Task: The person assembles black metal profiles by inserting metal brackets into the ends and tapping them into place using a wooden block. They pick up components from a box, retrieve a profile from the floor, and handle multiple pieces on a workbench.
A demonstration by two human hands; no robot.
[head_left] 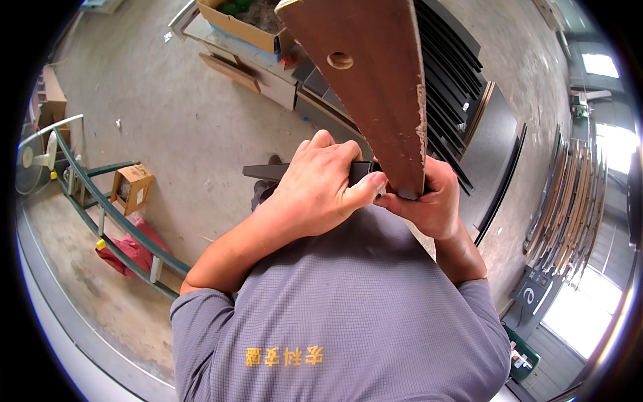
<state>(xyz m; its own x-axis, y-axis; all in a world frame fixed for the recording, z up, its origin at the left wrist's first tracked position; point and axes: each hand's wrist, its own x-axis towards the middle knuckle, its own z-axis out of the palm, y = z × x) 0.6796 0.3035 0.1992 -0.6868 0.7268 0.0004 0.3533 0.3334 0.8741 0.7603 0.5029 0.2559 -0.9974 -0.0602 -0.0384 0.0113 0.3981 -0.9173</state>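
Brown board (375, 87) stood on end right in front of the chest, its lower end buried between both sets of fingers, a drilled hole showing well above them and a chipped pale edge running up its right side. A flat black piece (268, 171) sat against that lower end, sticking out leftward past the left knuckles. Left hand (320, 191) was wrapped over the black piece, fingers curled tight together, thumb tip pressed against the board's bottom corner. Right hand (429, 201) cupped the board's end from the other side, fingers folded under and around it; couldn't tell exactly what the fingertips pinched, they were hidden behind the board. Judged step: seating or pressing the black piece onto the board's end, both hands squeezing toward each other. Next move would likely call for firm, even pressure with the board kept square, thumb clear of the chipped edge, and a look at whether the piece sat flush; the joint itself wasn't visible. Beyond the fingers: a fan of black panels (449, 80) stacked on the concrete floor (167, 120), an open cardboard box (241, 23) farther out, a small box (131, 187) and red cloth (130, 248) by a green rail (100, 201) off to the left.
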